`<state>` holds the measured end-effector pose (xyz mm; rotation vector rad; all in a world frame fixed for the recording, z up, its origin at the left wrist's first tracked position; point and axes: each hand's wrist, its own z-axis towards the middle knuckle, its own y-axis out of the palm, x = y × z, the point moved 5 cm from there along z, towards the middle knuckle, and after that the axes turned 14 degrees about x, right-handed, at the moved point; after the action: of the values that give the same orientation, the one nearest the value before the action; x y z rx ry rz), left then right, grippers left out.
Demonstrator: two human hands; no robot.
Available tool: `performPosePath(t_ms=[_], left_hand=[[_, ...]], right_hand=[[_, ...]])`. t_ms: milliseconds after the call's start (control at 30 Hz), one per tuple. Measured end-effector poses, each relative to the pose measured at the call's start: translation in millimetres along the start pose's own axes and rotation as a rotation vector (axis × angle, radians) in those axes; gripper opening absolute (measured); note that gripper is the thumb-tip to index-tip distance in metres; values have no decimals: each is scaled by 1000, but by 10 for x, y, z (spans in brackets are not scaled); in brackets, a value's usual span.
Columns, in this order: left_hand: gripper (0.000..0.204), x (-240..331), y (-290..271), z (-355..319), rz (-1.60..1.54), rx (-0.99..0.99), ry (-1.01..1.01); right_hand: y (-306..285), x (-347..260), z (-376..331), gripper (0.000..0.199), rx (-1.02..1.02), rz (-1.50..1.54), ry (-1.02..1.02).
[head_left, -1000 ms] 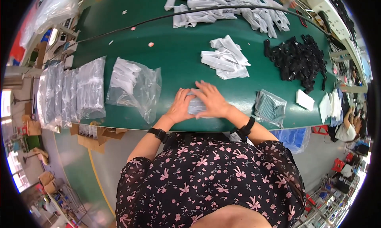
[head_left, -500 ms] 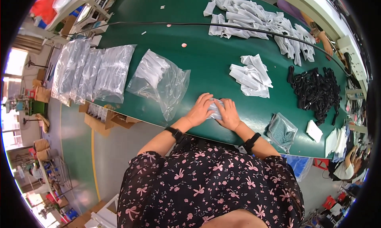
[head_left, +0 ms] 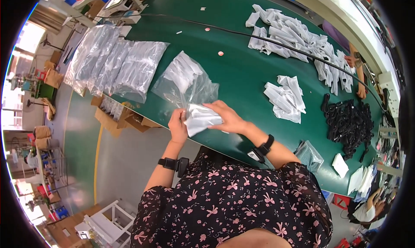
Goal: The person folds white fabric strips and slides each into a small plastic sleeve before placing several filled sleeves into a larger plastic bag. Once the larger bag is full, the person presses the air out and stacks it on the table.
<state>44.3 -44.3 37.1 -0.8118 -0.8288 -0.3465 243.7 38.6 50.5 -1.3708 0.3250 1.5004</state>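
Left hand: fingers curled around the near left edge of a white bundle, thumb side toward it; pinching, it seems, though the fingertips are partly hidden
Right hand: laid over the bundle's right side, fingers reaching across its far edge, gripping it from above
White bundle: between both hands, above the near edge of the green table; several thin white packets together, just below a clear bag; whether the two touch, I cannot tell
Clear bag: flat on the table, a stack of white packets inside its far part; its loose plastic spreads toward the hands
Left end of table: filled plastic bags side by side, slightly overlapping
White packets, loose: a small pile right of the hands; a larger heap farther off, a black cable running across it
Right end of table: black cords in a tangle; nearer, a plastic bag of teal striped pieces and a small white stack
Far right: a co-worker's hand at the table, near the cords
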Motion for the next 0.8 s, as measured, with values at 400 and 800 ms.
performPosePath(t_ms=[400, 800], left_hand=[[11, 293, 18, 197, -159, -47, 125], [14, 339, -107, 305, -176, -152, 93]], right_hand=[[724, 412, 408, 63, -129, 952, 1001], [1242, 465, 836, 80, -175, -224, 340]])
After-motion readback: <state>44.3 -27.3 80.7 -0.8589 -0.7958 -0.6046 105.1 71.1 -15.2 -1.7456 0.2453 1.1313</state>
